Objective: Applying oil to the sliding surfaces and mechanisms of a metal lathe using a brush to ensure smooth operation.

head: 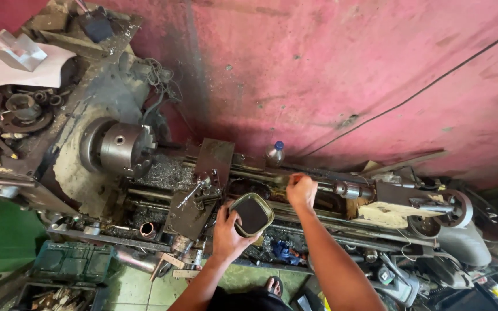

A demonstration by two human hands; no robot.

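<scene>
A worn metal lathe point(162, 190), its grey paint flaked and its bed filmed with oil and curled swarf, runs across the view from left to right below a stained pink wall point(347, 75). At far left, a crumpled white sheet of paper point(12, 66) lies on the cluttered headstock top among dark steel rings and scraps. Beside it the round silver three-jaw chuck point(123, 148) faces right along the bed, its square key socket showing. Below, on the floor, sits a dark green plastic crate point(70, 260). At centre, the left hand point(226, 230) is wrapped around a small rounded-rectangular tin can with a yellowish rim point(251, 215), held over the carriage; its open mouth is tilted up toward the camera, showing a dark inside, and its long axis slants from lower left to upper right. Behind it a clear plastic bottle with a blue cap point(274, 154) stands upright against the wall. The right hand point(301, 190) is curled into a fist at the back of the bed; what it grips cannot be told. At right, the grey tailstock with its round handwheel point(453, 208) points its chrome drill chuck point(347, 190) leftward, back at the chuck.
</scene>
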